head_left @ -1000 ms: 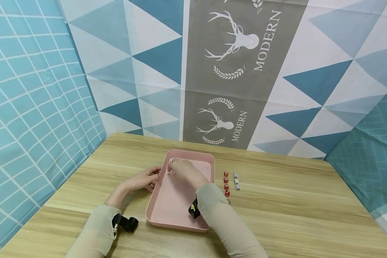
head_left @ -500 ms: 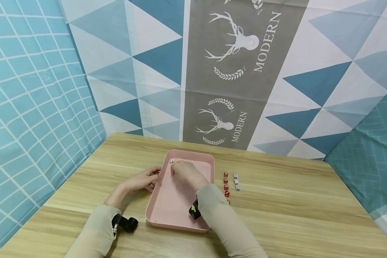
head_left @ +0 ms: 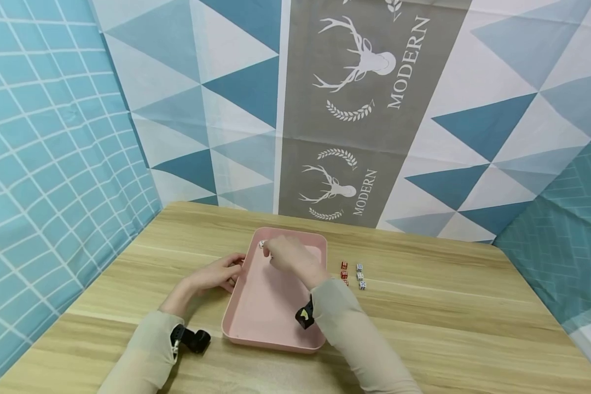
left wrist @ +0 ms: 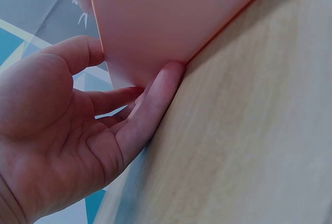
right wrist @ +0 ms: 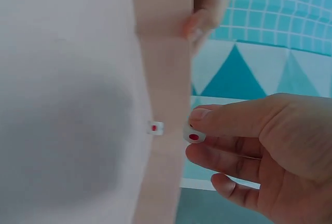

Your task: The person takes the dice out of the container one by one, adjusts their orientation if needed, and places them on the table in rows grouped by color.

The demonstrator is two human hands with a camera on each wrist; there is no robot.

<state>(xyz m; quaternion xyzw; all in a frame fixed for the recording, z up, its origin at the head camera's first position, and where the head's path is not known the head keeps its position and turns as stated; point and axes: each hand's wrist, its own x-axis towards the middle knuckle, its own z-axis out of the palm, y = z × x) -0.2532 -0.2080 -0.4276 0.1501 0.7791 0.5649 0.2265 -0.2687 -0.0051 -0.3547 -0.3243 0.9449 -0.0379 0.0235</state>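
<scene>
My left hand (head_left: 219, 273) rests against the outer left wall of a pink tray (head_left: 256, 306). In the left wrist view its thumb (left wrist: 83, 53) touches the tray's edge while the other fingers lie along the lower wall. My right hand (head_left: 290, 257) hovers over the tray's far part. Between thumb and fingers it pinches a white die (right wrist: 193, 135) with a red pip. Another white die (head_left: 262, 244) sits in the far-left corner of the tray, just beside the right hand's fingers.
Right of the tray on the wooden table (head_left: 448, 317) lie two short rows of dice: red dice (head_left: 344, 274), partly hidden by the right sleeve, and white dice (head_left: 360, 276). A patterned cloth (head_left: 335, 164) hangs behind the table.
My right hand has lifted off the tray floor with a die pinched in it, and its forearm has shifted slightly right, covering more of the red row. The left hand stays put.
</scene>
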